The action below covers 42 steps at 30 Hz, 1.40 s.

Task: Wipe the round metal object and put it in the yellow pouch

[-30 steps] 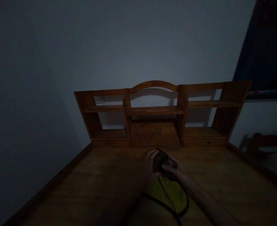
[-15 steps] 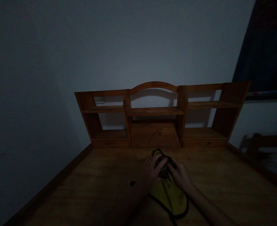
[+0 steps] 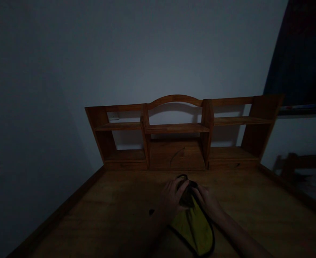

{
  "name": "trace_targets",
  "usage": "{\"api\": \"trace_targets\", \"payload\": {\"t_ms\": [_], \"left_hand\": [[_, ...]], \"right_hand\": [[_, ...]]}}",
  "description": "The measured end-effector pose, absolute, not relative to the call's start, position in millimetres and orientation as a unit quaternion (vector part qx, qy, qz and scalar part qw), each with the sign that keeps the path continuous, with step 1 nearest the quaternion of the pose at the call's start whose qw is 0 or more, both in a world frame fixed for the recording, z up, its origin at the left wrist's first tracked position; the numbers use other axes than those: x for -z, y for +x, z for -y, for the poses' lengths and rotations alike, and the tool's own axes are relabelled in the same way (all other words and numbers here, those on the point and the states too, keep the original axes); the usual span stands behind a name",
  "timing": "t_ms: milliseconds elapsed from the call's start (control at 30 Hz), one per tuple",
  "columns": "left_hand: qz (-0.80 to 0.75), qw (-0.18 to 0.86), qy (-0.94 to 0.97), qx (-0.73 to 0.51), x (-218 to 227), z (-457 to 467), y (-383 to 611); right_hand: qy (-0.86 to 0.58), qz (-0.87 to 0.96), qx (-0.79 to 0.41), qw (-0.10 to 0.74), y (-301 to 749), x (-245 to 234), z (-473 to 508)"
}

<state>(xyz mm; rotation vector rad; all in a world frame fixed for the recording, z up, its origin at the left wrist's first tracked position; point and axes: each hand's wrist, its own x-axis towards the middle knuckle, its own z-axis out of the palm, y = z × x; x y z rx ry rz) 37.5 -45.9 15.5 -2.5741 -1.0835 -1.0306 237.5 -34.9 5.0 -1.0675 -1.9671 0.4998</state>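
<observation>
A yellow fabric piece with black edging (image 3: 197, 231) lies on the wooden desk, its wide rounded end towards me. On its far part sits a dark, rounded object (image 3: 186, 197), too dim to name. My left hand (image 3: 171, 196) curls over this object from the left, with thumb and fingers closed around it. From the right, my right hand (image 3: 205, 200) pinches at the object's side along the black edge of the fabric. Its fingertips are partly hidden, so I cannot tell whether they grip the object or the edging.
A wooden shelf unit (image 3: 178, 128) stands along the back of the desk (image 3: 106, 215) against the wall. A small black item (image 3: 151, 212) lies left of my left forearm. To the right are a dark window or board (image 3: 300, 61) and a wooden rail (image 3: 308, 161).
The far tip of the yellow fabric has been drawn in or folded towards my hands, so less yellow shows there. Its near end has shifted slightly towards me. Both hands stay nearly in place.
</observation>
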Motion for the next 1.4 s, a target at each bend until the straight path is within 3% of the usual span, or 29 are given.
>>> {"api": "trace_targets", "payload": {"t_ms": [667, 1067, 1267, 1400], "left_hand": [[0.388, 0.05, -0.852, 0.349, -14.1, 43.2, 36.5], [0.423, -0.021, -0.781, 0.459, -7.4, 35.4, 37.8], [0.423, -0.032, -0.766, 0.483, -2.4, 31.3, 38.6], [0.414, -0.026, -0.772, 0.482, -4.2, 32.7, 37.4]], "right_hand": [[-0.435, 0.775, -0.171, 0.425, 238.1, -8.4, 37.2], [-0.411, 0.772, -0.19, 0.446, 239.2, -8.0, 34.2], [-0.402, 0.757, -0.233, 0.46, 231.7, -21.1, 42.1], [-0.383, 0.657, -0.399, 0.513, 223.6, -23.7, 40.4]]}}
